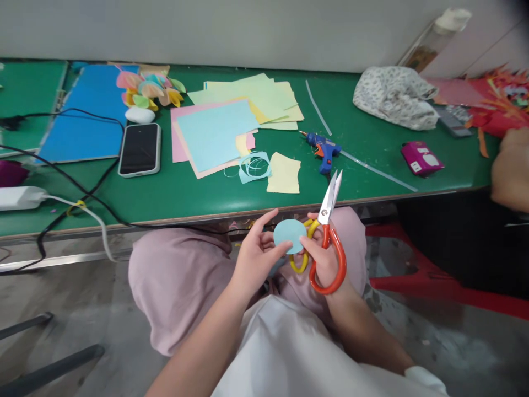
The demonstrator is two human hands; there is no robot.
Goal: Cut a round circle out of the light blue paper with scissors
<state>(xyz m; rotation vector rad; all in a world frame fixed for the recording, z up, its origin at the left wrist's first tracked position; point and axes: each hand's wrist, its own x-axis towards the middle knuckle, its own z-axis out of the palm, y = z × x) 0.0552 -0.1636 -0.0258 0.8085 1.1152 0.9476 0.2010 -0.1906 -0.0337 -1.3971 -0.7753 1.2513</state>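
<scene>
A light blue paper disc (290, 236) is held above my lap, in front of the table edge. My left hand (261, 251) pinches its left side, thumb on top. At its right edge the thumb of my right hand (323, 258) also presses on it. Scissors (326, 212) with one red and one yellow handle hang around the fingers of my right hand, blades slightly apart and pointing up and away. Blue paper offcuts (255, 167) and a cream paper piece (284, 173) lie on the table beyond.
The green table (185, 198) bears stacked coloured paper (219, 132), a phone (140, 149), paper petals (151, 88), a blue glue gun (324, 150), a purple box (422, 158) and cables. Another person's arm (511, 171) is at the right.
</scene>
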